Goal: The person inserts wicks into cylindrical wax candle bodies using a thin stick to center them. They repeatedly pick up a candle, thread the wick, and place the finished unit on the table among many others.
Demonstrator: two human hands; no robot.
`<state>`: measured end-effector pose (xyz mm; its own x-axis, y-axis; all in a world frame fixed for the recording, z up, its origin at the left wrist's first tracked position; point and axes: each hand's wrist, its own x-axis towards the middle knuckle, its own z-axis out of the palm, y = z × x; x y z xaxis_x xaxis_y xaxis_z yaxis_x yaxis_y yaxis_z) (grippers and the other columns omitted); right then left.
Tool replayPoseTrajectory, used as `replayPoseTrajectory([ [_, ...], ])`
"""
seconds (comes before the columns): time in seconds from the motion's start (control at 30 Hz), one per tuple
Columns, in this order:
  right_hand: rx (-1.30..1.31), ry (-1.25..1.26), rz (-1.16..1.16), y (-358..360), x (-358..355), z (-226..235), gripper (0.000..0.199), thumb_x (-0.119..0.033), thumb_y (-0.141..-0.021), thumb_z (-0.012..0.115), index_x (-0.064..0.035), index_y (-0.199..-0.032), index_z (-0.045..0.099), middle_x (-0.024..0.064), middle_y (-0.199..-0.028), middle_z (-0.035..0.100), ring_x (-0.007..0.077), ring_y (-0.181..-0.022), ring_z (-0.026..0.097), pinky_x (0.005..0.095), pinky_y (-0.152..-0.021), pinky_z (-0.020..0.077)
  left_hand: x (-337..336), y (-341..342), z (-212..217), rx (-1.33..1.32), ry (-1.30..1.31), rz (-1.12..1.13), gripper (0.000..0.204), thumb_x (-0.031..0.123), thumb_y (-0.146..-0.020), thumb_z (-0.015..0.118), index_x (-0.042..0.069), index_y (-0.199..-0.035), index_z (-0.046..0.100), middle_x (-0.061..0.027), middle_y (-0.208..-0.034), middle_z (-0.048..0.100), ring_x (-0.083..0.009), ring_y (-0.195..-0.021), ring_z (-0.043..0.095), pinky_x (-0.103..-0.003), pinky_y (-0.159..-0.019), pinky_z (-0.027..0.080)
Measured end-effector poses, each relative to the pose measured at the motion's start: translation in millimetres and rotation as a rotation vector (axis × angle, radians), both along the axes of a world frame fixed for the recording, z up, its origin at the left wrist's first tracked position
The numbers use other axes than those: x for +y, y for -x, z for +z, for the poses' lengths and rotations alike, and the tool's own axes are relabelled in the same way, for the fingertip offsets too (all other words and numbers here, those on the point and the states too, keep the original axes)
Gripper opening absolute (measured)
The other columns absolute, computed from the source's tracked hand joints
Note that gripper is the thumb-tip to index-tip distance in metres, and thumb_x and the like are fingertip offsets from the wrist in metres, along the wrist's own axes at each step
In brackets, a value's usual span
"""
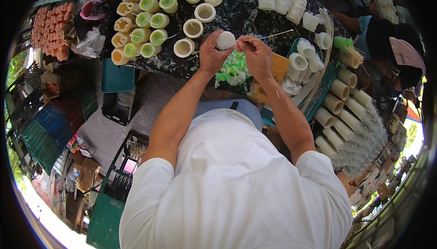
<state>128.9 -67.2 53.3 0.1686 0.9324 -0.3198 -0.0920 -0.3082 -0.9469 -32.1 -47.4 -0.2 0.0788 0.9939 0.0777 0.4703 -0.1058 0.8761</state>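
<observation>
My left hand (pixel 211 57) is closed around a short, round white candle (pixel 226 40), its flat face turned up. Beside it, my right hand (pixel 257 57) pinches a thin, stiff white wick (pixel 276 34). One end of the wick reaches the candle's edge, while the longer end sticks out to the right past my fingers; whether it enters the wax I cannot tell. Just below my hands lies a heap of green and white wax scraps (pixel 233 69). To the left stand several hollow cream wax cups (pixel 184 48) and rows of green-filled candles (pixel 158 37), some with wicks showing.
The dark table (pixel 175 65) is spattered with wax. White twisted candles (pixel 284 0) stand at the far right, near a teal tray (pixel 324 92) of white pieces. Cream wax tubes (pixel 333 104) are stacked to the right. Pinkish-orange blocks (pixel 51 30) lie far left. Another person (pixel 387 44) sits at right.
</observation>
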Motion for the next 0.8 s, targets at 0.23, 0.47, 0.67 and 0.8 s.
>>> replayPoseTrajectory([
  [0.23,-0.046,-0.086,0.019,4,-17,75,0.011,-0.005,-0.101,0.069,0.0034,-0.109,0.071,0.0045,-0.096,0.073,0.0081,-0.087,0.067,0.0248,-0.080,0.0558,-15,8,78,-0.142,-0.076,-0.075,0.040,0.006,-0.068,0.093,0.006,-0.103,0.076,-0.0066,-0.088,0.068,-0.0209,-0.075,0.067,-0.033,-0.067,0.054],
  [0.47,-0.264,-0.246,0.133,5,-19,114,0.009,-0.002,-0.097,0.072,0.0013,-0.105,0.071,0.0073,-0.095,0.074,0.0130,-0.081,0.066,0.0275,-0.072,0.0524,-16,13,118,-0.150,-0.108,-0.067,0.040,0.004,-0.067,0.093,0.005,-0.103,0.077,-0.0060,-0.084,0.068,-0.0192,-0.072,0.065,-0.031,-0.065,0.054],
  [0.67,-0.332,-0.284,0.136,4,-20,122,0.007,0.000,-0.096,0.072,-0.0001,-0.103,0.071,0.0086,-0.094,0.074,0.0167,-0.079,0.067,0.0293,-0.071,0.0525,-15,10,127,-0.133,-0.128,-0.086,0.040,0.002,-0.067,0.093,0.004,-0.103,0.077,-0.0057,-0.083,0.067,-0.0178,-0.071,0.064,-0.030,-0.065,0.053],
  [0.8,-0.321,-0.298,0.111,4,-23,119,0.005,0.000,-0.096,0.071,-0.0002,-0.101,0.070,0.0081,-0.092,0.074,0.0166,-0.078,0.067,0.0295,-0.070,0.0525,-18,9,129,-0.113,-0.118,-0.109,0.042,0.002,-0.066,0.093,0.004,-0.104,0.077,-0.0059,-0.084,0.068,-0.0182,-0.071,0.065,-0.031,-0.065,0.054],
])
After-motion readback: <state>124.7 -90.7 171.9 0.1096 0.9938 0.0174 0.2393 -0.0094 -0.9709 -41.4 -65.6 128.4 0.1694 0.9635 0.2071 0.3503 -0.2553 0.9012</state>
